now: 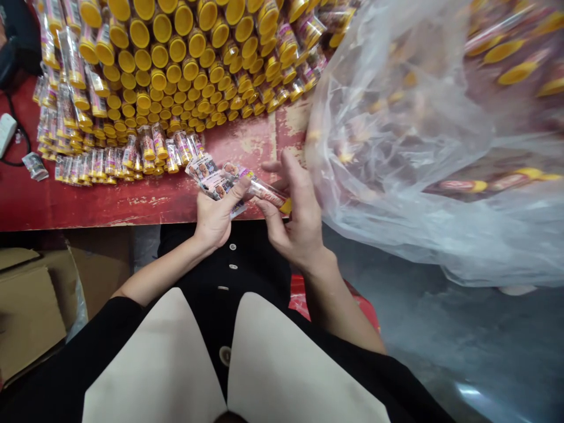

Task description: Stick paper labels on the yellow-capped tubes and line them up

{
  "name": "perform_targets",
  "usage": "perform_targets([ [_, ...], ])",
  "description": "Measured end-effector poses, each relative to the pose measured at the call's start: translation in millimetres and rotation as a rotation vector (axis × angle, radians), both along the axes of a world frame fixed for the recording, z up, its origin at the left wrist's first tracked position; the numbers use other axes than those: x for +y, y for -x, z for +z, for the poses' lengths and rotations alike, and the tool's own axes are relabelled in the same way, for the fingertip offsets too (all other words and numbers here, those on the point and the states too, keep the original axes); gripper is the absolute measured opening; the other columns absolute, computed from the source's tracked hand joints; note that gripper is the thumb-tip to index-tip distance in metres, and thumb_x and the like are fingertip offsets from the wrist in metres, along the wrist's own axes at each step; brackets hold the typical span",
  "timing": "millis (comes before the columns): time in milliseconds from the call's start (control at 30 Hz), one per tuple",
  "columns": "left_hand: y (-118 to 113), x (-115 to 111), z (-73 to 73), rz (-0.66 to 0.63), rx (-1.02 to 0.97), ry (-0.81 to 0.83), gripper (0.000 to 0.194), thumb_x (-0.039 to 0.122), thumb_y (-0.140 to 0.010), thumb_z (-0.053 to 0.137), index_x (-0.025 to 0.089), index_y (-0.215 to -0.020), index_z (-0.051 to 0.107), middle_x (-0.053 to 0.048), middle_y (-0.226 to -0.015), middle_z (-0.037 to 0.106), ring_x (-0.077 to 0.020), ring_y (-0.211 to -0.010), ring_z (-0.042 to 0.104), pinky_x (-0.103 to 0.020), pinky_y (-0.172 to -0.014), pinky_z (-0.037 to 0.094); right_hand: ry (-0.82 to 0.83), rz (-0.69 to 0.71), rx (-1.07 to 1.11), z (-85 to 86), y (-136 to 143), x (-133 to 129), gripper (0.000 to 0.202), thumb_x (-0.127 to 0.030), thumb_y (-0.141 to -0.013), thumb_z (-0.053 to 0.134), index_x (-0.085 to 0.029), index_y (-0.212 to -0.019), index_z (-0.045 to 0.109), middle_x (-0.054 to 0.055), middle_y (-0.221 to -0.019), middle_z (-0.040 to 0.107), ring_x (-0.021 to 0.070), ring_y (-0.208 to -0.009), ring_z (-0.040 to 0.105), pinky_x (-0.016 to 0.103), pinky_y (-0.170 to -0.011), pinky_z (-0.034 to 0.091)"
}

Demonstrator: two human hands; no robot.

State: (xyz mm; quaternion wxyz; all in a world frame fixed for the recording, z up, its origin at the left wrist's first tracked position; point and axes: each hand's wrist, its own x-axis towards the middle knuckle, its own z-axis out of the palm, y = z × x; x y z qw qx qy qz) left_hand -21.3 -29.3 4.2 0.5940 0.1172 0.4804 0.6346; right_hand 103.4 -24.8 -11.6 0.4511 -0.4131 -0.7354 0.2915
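Printed labels (214,182) are fanned out in my left hand (218,214), its thumb pressed on them near the table's front edge. A clear tube with a yellow cap (268,194) lies slanted between my two hands, its capped end toward the right. My right hand (297,211) is around that capped end, thumb below it and fingers raised above, slightly blurred. The tube's left end meets the labels by my left thumb.
Many yellow-capped tubes (176,50) are stacked at the back of the red table (145,202). A clear plastic bag (396,176) with more tubes fills the right. Cardboard (30,311) stands at lower left; a white plug (6,134) lies at far left.
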Motion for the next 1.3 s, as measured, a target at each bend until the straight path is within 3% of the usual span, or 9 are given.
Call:
perform_targets([
  [133,3.5,-1.1,-4.4,-0.087,0.032,0.047,0.046,0.045,-0.058,0.091,0.018,-0.083,0.063,0.003,-0.081,0.068,-0.0087,-0.072,0.065,-0.023,-0.075,0.054,-0.030,-0.057,0.044,-3.1,5.1,-4.3,0.058,-0.038,-0.097,0.050,-0.032,-0.153,0.036,0.011,-0.132,0.056,0.0273,-0.120,0.058,0.052,-0.103,0.054],
  [267,14.0,-0.1,-5.7,-0.104,0.027,0.069,0.050,0.047,-0.053,0.092,0.019,-0.083,0.064,0.004,-0.077,0.068,-0.0059,-0.061,0.060,-0.021,-0.066,0.051,0.056,0.138,0.020,3.5,-1.1,-6.1,0.051,-0.034,-0.098,0.049,-0.030,-0.149,0.044,0.010,-0.138,0.059,0.0257,-0.127,0.059,0.049,-0.106,0.053],
  [367,16.8,-2.9,-2.7,-0.109,0.003,0.048,0.052,0.045,-0.050,0.094,0.018,-0.085,0.065,0.004,-0.078,0.069,-0.0081,-0.067,0.064,-0.023,-0.072,0.053,-0.014,-0.018,0.128,3.9,-0.1,-6.9,0.039,-0.032,-0.091,0.066,-0.030,-0.130,0.065,0.007,-0.113,0.072,0.0220,-0.102,0.069,0.040,-0.088,0.061],
  [433,15.7,-6.3,-0.6,-0.100,-0.026,0.019,0.051,0.042,-0.050,0.094,0.018,-0.084,0.065,0.004,-0.076,0.069,-0.0096,-0.072,0.067,-0.024,-0.077,0.053,-0.053,-0.137,0.200,1.4,4.4,-7.6,0.034,-0.031,-0.085,0.074,-0.029,-0.119,0.072,0.005,-0.099,0.073,0.0191,-0.087,0.070,0.035,-0.075,0.062],
  [600,16.9,-15.1,-1.8,-0.059,-0.019,0.029,0.050,0.040,-0.049,0.095,0.016,-0.078,0.063,0.006,-0.069,0.066,-0.0054,-0.056,0.060,-0.019,-0.058,0.049,-0.061,-0.064,0.182,-1.4,14.5,-10.3,0.039,-0.015,-0.086,0.070,-0.030,-0.121,0.072,0.004,-0.111,0.075,0.0200,-0.098,0.073,0.035,-0.084,0.062],
  [700,20.7,-18.8,-4.5,-0.074,0.002,0.025,0.048,0.041,-0.050,0.094,0.015,-0.077,0.064,0.005,-0.068,0.067,-0.0058,-0.052,0.059,-0.020,-0.052,0.048,-0.097,-0.129,0.239,0.2,20.1,-12.7,0.041,-0.007,-0.083,0.070,-0.031,-0.115,0.075,0.001,-0.103,0.078,0.0174,-0.092,0.075,0.031,-0.083,0.062],
  [967,27.4,-21.6,-3.6,-0.009,0.017,0.031,0.049,0.040,-0.047,0.095,0.017,-0.079,0.066,0.005,-0.074,0.069,-0.0070,-0.060,0.063,-0.020,-0.058,0.052,-0.103,-0.178,0.249,2.0,36.0,-15.2,0.036,-0.006,-0.081,0.073,-0.029,-0.108,0.077,0.001,-0.100,0.079,0.0178,-0.089,0.076,0.033,-0.080,0.062],
  [1300,40.3,-26.2,-8.2,-0.033,-0.021,0.040,0.043,0.038,-0.054,0.093,0.016,-0.079,0.067,0.005,-0.070,0.068,-0.0049,-0.052,0.059,-0.018,-0.051,0.050,-0.126,-0.182,0.226,-4.8,48.9,-14.2,0.029,-0.010,-0.083,0.071,-0.029,-0.104,0.077,0.001,-0.099,0.078,0.0185,-0.088,0.076,0.036,-0.079,0.063],
])
